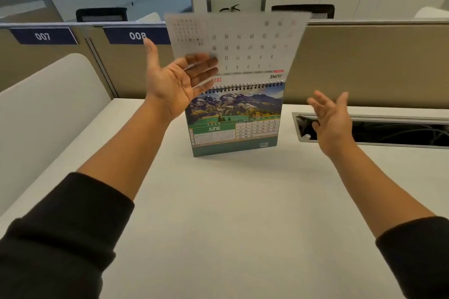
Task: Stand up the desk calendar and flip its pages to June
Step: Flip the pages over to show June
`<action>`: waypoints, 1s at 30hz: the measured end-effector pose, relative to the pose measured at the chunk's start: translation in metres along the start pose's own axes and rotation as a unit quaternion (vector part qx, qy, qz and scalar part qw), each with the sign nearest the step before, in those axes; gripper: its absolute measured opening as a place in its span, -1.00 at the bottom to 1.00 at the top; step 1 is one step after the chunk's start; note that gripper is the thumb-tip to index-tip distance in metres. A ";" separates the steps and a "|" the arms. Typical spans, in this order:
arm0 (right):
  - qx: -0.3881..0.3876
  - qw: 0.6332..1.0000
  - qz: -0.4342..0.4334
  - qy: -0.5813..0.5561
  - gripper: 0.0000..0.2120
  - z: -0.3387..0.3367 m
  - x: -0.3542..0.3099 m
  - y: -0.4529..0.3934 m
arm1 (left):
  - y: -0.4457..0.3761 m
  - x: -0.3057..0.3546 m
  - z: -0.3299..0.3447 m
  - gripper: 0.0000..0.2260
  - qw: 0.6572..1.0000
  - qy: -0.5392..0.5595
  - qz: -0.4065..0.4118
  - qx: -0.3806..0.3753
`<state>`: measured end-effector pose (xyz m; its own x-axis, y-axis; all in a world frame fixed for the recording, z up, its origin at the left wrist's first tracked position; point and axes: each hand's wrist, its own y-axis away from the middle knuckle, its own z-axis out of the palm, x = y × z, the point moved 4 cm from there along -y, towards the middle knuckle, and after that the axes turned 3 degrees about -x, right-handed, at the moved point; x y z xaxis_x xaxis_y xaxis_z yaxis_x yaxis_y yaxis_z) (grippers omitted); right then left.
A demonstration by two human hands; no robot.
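The desk calendar (pixel 234 124) stands upright on the white desk (pixel 218 226), its front page showing a mountain picture and the word JUNE. Above its black spiral binding a loose page (pixel 243 43) stands up in mid-flip, blurred, its back printed with an upside-down JUNE grid. My left hand (pixel 175 80) is palm-up with fingers spread, the fingertips against that page's lower left corner. My right hand (pixel 332 121) hovers open to the right of the calendar, touching nothing.
A beige partition (pixel 364 63) with labels 007 and 008 runs behind the desk. A cable slot (pixel 388 131) opens in the desk at right. A white divider panel (pixel 48 109) borders the left side. Black chair backs show beyond the partition.
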<state>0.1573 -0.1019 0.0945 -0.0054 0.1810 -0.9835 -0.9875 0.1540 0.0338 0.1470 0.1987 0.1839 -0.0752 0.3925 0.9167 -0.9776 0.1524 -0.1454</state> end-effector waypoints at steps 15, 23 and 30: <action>-0.012 0.982 0.099 0.160 -0.55 0.025 0.057 0.002 | 0.037 -0.059 -0.055 -0.72 0.919 -0.071 0.012 0.387; -0.014 0.974 0.085 0.211 -0.54 0.040 0.055 -0.002 | 0.046 -0.112 -0.056 -0.52 0.931 -0.148 -0.131 0.306; -0.008 0.974 0.081 0.210 -0.54 0.044 0.053 -0.010 | 0.041 -0.118 -0.055 -0.45 0.943 -0.136 -0.138 0.270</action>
<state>0.1739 -0.0515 0.0493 -0.2221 -0.2125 -0.9516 -0.9707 0.1402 0.1953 0.1262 0.2083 0.0492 0.2218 0.1468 0.9640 -0.9191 -0.2988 0.2569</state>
